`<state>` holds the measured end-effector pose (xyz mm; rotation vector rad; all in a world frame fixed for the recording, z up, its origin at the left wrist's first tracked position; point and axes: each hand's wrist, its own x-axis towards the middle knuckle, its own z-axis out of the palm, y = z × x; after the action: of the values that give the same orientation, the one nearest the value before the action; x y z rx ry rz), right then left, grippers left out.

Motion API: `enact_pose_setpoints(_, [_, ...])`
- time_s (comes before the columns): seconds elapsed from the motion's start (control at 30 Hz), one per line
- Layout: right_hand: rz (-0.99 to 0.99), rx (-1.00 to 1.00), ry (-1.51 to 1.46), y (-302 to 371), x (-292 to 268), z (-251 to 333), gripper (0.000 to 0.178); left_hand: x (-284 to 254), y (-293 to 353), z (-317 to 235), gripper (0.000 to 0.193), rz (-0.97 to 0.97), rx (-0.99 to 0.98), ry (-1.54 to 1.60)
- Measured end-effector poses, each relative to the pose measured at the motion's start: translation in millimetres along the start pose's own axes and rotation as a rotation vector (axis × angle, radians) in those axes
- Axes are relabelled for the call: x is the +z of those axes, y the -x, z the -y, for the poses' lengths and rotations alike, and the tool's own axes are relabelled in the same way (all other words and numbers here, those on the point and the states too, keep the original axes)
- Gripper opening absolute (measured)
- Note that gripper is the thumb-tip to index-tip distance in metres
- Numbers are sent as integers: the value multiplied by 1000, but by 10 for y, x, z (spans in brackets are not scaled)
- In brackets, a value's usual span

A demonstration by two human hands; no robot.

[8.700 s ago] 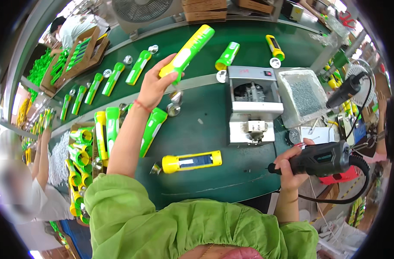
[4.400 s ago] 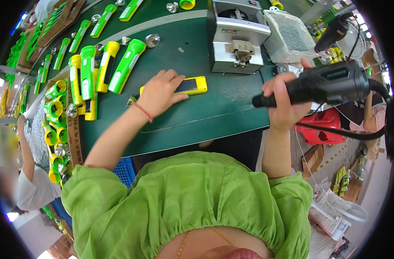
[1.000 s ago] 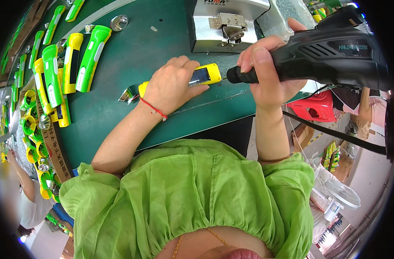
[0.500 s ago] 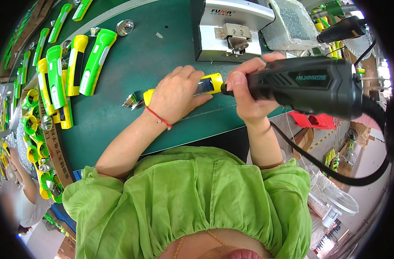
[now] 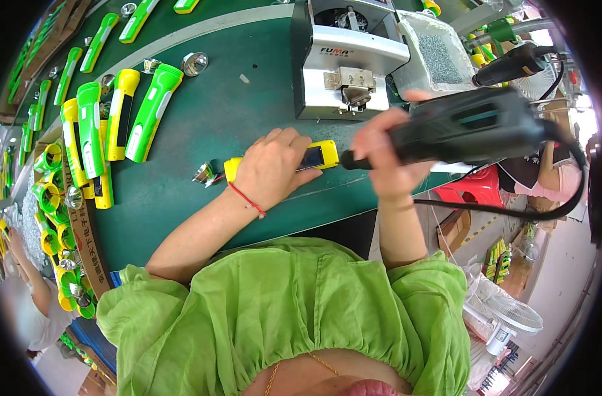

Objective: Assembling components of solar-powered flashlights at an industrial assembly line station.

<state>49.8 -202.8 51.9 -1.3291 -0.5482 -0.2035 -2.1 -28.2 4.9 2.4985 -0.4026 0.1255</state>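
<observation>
At the far left, a co-worker's arm reaches in from a body that the dark rim cuts off, the head blurred out. Beside it, green and yellow flashlight shells crowd together behind a cardboard flap, overlapping too much to count. Next, green and yellow flashlights lean in a cluster, the rightmost green flashlight in full view, others partly covered by their neighbours. A loose silver reflector lies just beyond them.

Near the middle, the yellow flashlight lies on the green table, a small reflector by its left end with a bit of red wire. The left hand is laid over it, gripping it down; palm and fingers hide its middle, and the undersides of the fingers cannot be seen. The right hand, smeared by blur, is closed round a black power screwdriver. Its nose is just beside the flashlight's right end; whether the bit touches cannot be told. Behind stands a silver machine, its top cut off. Right of it, a whitish tray holds small grey pieces, too fine to make out.
</observation>
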Motion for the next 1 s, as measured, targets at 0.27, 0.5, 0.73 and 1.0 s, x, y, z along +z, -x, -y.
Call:
enact_pose_setpoints(0.27, [-33,-299,69,-786,32,62,60,-108,-81,-233,58,-29,19,-134])
enact_pose_setpoints(0.5, [-60,66,26,-848,183,216,56,-493,466,331,59,17,-33,-33])
enact_pose_setpoints(0.73, [1,-68,-169,-416,326,46,4,-194,347,252,52,-100,-21,68])
enact_pose_setpoints(1.0, [108,-55,-193,-262,518,-52,59,-159,357,265,52,-137,-34,114])
